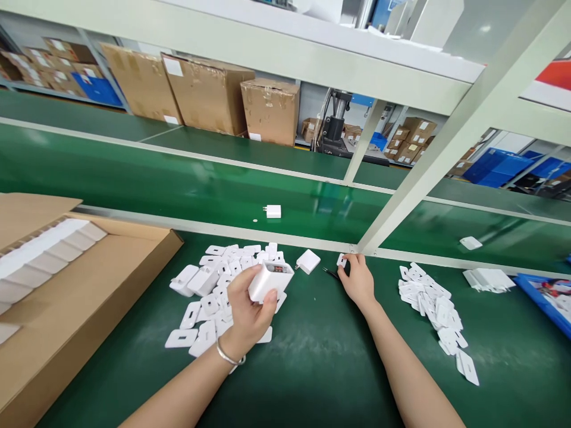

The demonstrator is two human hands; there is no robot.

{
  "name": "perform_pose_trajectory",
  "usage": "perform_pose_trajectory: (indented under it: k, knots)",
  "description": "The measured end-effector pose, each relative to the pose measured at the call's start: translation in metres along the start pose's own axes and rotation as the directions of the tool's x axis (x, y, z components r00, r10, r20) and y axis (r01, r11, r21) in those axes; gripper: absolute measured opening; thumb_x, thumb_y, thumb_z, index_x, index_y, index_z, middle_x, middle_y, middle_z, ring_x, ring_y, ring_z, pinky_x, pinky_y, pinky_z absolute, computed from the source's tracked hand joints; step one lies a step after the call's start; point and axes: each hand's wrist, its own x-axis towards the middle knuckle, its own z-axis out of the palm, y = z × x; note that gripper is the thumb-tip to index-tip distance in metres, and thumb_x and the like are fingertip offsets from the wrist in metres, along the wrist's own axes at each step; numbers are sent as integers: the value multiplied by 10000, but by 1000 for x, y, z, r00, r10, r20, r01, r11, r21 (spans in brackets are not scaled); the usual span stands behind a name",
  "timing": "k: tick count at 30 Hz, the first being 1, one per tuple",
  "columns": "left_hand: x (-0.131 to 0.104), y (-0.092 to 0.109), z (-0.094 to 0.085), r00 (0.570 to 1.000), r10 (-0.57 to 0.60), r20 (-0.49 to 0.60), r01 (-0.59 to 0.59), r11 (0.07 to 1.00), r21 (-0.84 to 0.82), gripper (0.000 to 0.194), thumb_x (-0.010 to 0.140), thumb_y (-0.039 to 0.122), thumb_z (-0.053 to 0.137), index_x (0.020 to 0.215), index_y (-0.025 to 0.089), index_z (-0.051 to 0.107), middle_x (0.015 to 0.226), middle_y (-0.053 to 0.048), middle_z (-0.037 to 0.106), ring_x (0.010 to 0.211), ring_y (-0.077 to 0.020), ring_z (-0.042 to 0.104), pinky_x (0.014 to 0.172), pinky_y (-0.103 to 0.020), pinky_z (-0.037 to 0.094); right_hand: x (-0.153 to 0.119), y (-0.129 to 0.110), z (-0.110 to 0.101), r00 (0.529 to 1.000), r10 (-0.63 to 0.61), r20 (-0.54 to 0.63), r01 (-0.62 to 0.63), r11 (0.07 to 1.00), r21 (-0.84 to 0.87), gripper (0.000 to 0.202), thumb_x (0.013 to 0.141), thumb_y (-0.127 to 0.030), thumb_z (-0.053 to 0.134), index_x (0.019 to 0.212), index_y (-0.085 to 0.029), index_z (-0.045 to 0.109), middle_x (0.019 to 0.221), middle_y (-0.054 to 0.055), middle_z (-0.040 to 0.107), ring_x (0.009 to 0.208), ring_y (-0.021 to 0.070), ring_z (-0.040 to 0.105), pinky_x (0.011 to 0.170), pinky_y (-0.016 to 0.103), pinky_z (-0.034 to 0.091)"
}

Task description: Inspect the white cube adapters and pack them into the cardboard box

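Left hand (248, 310) grips 1 smooth, boxy white housing (266, 284).

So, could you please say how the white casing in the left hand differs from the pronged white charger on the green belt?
The casing is gripped in the left hand, while the charger lies unheld on the belt. The casing shows an open end with reddish parts inside; the charger shows prongs and no visible opening. Both are white and boxy.

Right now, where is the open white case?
In the head view, the case is in the left hand, near centre, over the left pile of white plates.
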Motion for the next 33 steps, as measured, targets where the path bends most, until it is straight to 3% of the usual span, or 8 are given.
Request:
perform_pose_trajectory:
  k: [2, 7, 9, 16, 23, 25, 30, 33]
  knots:
    - [-3, 1, 5, 966, -33, 257, 34, 999, 2, 387, 982, 349, 587, 1353, 248, 545, 1094, -89, 656, 911, -235, 684, 774, -338, 588, 0, 0, 0, 1000, 5, 1, -5, 1000, 7, 250, 951, -310, 556, 1169, -213, 632, 1202, 85, 608, 818, 197, 639, 607, 294, 440]
    - [-7, 13, 21, 498, -116, 860, 80, 993, 88, 363, 977, 288, 564, 1330, 278, 648, 893, -63, 738, 727, -253, 695, 632, -315, 513, 1, 0, -1, 1000, 0, 5, -1, 1000, 19, 240, 950, -308, 542, 1155, -216, 627, 1186, 79, 620, 858, 212, 651, 630, 301, 448]
    - [-6, 14, 20, 523, -124, 844, 61, 992, 108, 342, 969, 284, 573, 1297, 260, 667, 827, -49, 737, 706, -252, 686, 655, -325, 510, 2, 0, -1, 1000, -4, 6, 3, 1000, 24, 235, 947, -305, 538, 1148, -221, 628, 1169, 77, 629, 878, 219, 655, 631, 301, 447]
    - [0, 4, 1, 959, 44, 281, -7, 991, -134, 417, 963, 248, 559, 1378, 269, 527, 920, -33, 718, 704, -195, 659, 610, -280, 492, 2, 3, 1, 1000, -9, -2, 9, 999, 54, 249, 937, -329, 527, 1138, -226, 632, 1152, 81, 634, 831, 214, 641, 600, 296, 426]
    - [-14, 23, 25, 483, -25, 876, -130, 986, 99, 182, 908, 246, 625, 1084, 206, 649, 672, 9, 692, 564, -196, 647, 540, -263, 418, 4, 5, 0, 999, -36, -10, 36, 997, 66, 257, 922, -354, 515, 1110, -229, 637, 1008, 52, 636, 756, 202, 608, 587, 291, 407]
    - [-14, 24, 26, 519, 17, 855, -175, 981, 87, 164, 900, 261, 634, 1051, 202, 650, 640, 16, 682, 538, -192, 636, 551, -270, 428, 6, 6, 0, 999, -43, -6, 44, 997, 68, 262, 913, -363, 517, 1101, -227, 639, 964, 43, 631, 735, 199, 597, 580, 288, 396]
    - [1, 11, 8, 913, 166, 373, -137, 985, -103, 306, 970, 295, 577, 1269, 230, 571, 751, 4, 699, 579, -162, 624, 587, -270, 465, 8, 8, 0, 999, -40, 2, 40, 996, 77, 297, 908, -401, 514, 1113, -227, 641, 959, 47, 630, 734, 202, 598, 566, 282, 382]
    - [7, 7, 4, 982, 170, 82, -150, 968, -202, 374, 1010, 336, 541, 1374, 269, 490, 821, -5, 678, 623, -167, 609, 598, -274, 469, 9, 9, 1, 999, -37, 5, 36, 996, 80, 314, 906, -420, 513, 1116, -229, 647, 957, 48, 629, 733, 204, 595, 561, 281, 372]
